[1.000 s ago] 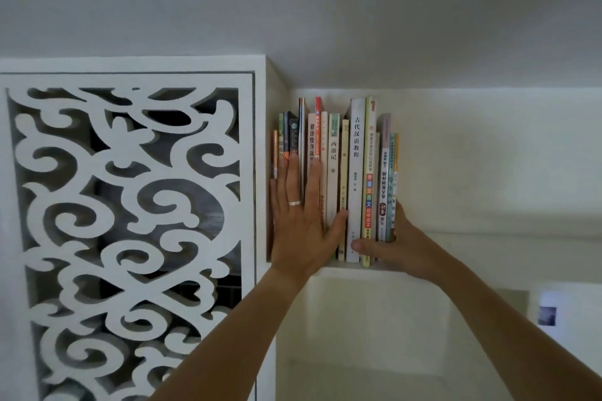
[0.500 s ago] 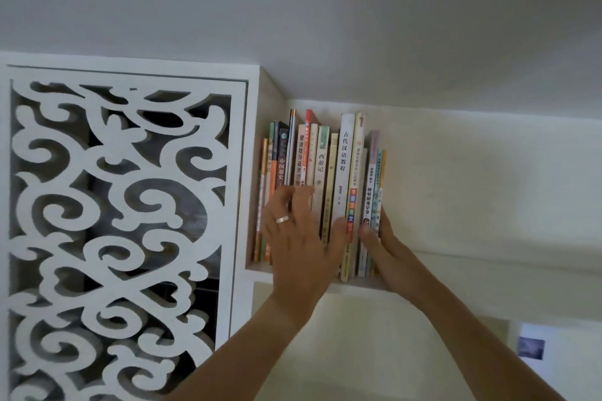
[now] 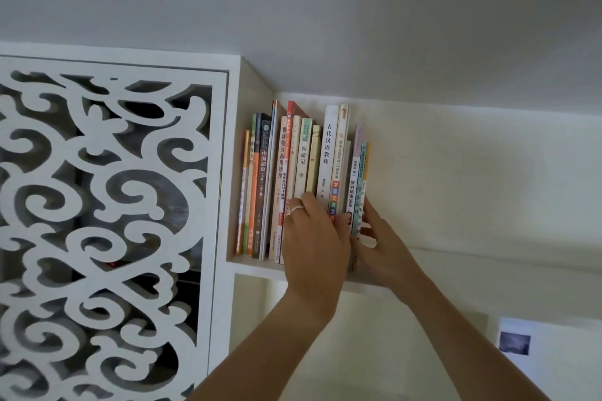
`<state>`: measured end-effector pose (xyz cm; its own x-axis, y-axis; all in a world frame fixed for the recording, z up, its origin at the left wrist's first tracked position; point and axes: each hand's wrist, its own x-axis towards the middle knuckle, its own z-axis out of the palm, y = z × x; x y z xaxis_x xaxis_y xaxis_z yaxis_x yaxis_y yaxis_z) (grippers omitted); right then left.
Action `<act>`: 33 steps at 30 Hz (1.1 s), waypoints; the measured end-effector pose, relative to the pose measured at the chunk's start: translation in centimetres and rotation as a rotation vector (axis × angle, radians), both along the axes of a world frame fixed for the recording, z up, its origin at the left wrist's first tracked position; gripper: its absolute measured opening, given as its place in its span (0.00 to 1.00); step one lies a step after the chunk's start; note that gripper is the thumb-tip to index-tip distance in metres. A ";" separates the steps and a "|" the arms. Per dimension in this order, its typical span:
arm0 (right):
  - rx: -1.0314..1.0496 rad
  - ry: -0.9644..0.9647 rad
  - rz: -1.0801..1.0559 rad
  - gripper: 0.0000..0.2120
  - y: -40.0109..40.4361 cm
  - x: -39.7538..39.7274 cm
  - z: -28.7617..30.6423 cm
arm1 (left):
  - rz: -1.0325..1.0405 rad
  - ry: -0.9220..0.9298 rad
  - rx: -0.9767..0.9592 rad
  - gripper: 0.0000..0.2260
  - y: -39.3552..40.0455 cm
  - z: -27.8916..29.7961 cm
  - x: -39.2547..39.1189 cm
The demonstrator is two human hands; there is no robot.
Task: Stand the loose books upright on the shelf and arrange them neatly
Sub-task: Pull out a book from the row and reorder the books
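A row of several books (image 3: pixel 303 172) stands upright on a high white shelf (image 3: pixel 254 265), packed against its left wall. My left hand (image 3: pixel 314 238), with a ring on one finger, lies flat over the lower spines in the middle of the row. My right hand (image 3: pixel 379 244) presses against the outer face of the rightmost thin books (image 3: pixel 358 185), thumb at the front of their spines. The lower ends of the middle and right books are hidden behind both hands.
A white carved lattice panel (image 3: pixel 107 221) fills the left. The ceiling (image 3: pixel 358 26) hangs just above the book tops. The shelf runs on to the right along a cream wall (image 3: pixel 472 179). A small picture (image 3: pixel 514 343) hangs lower right.
My left hand has slid right along the spines, uncovering the left books. My right hand stays against the right end of the row. The view has shifted.
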<state>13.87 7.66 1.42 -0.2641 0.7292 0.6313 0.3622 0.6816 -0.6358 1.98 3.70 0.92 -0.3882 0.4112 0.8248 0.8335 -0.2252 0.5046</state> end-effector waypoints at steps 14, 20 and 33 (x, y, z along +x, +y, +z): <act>-0.149 -0.013 0.196 0.34 -1.0 3.5 0.8 | -0.175 -0.028 -0.169 0.14 0.4 1.0 1.9; -0.177 -0.032 0.214 0.33 -0.3 5.2 0.3 | -0.392 -0.094 -0.043 0.16 1.7 0.0 2.0; -0.035 0.021 -0.216 0.27 1.3 2.8 -1.0 | -0.331 -0.189 0.021 0.42 4.5 1.4 2.6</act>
<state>16.63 8.97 0.38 -0.0862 0.7890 0.6083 0.4843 0.5668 -0.6665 4.63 8.17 2.28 -0.3832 0.5235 0.7610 0.6071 -0.4783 0.6346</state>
